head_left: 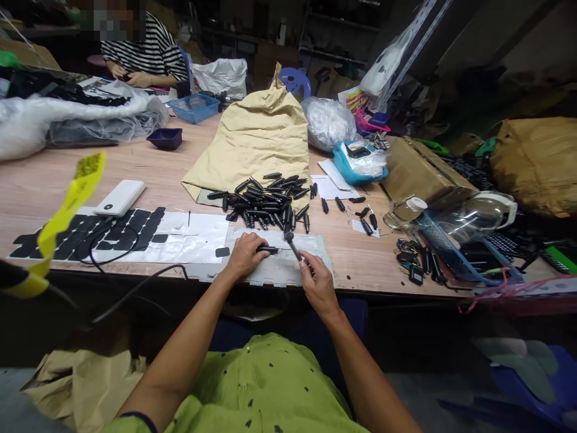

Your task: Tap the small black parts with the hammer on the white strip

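Observation:
My left hand (244,255) is closed on a small black cylindrical part (269,249), holding it flat over a white sheet (279,270) at the table's near edge. My right hand (318,282) grips a thin black tool (293,245) whose tip points up and left toward that part. Just beyond my hands lies a pile of several black cylindrical parts (265,201). A sheet with black adhesive pads (103,236) lies to the left.
A tan cloth sack (255,138) sits behind the pile. White power bank (119,197) and black cable (112,258) at left. Cardboard box (419,171), blue basket (455,252) and clear jug (478,213) at right. Another person in a striped shirt (144,51) works at the far left.

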`<state>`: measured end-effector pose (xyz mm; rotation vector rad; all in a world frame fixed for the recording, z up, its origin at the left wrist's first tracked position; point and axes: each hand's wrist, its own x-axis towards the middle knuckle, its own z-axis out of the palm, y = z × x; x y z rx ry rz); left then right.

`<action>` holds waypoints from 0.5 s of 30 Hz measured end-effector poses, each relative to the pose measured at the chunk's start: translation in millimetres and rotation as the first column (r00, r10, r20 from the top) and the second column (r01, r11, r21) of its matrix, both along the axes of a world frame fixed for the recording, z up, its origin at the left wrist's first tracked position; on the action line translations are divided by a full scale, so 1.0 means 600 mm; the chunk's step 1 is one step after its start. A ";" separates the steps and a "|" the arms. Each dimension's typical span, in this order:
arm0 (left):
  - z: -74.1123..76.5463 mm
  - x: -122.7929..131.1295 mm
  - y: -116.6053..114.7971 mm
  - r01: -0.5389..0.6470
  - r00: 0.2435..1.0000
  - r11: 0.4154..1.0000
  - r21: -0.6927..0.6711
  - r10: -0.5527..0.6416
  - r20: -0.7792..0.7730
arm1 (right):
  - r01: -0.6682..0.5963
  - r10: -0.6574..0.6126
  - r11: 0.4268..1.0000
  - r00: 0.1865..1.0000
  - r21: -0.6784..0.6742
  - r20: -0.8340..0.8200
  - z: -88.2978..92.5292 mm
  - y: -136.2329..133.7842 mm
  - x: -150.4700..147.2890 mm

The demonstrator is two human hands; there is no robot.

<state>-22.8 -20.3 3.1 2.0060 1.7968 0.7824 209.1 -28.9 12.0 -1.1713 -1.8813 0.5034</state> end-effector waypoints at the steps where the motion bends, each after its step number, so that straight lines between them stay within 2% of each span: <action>1: 0.000 0.000 0.000 -0.001 1.000 1.000 0.002 0.001 0.000 | -0.030 0.030 0.999 0.999 -0.020 -0.011 0.002 -0.005 -0.004; 5: -0.003 0.002 0.001 -0.005 1.000 1.000 0.003 0.005 -0.010 | -0.083 0.083 0.996 0.996 -0.014 -0.029 0.008 -0.021 -0.014; 9: -0.003 0.004 0.000 0.003 1.000 1.000 0.014 -0.003 -0.007 | -0.076 0.076 0.997 0.997 0.034 -0.002 0.006 -0.030 -0.017; 15: 0.002 0.009 -0.001 -0.015 1.000 1.000 -0.025 0.015 0.001 | -0.061 0.059 0.998 0.997 0.030 0.039 0.004 -0.030 -0.017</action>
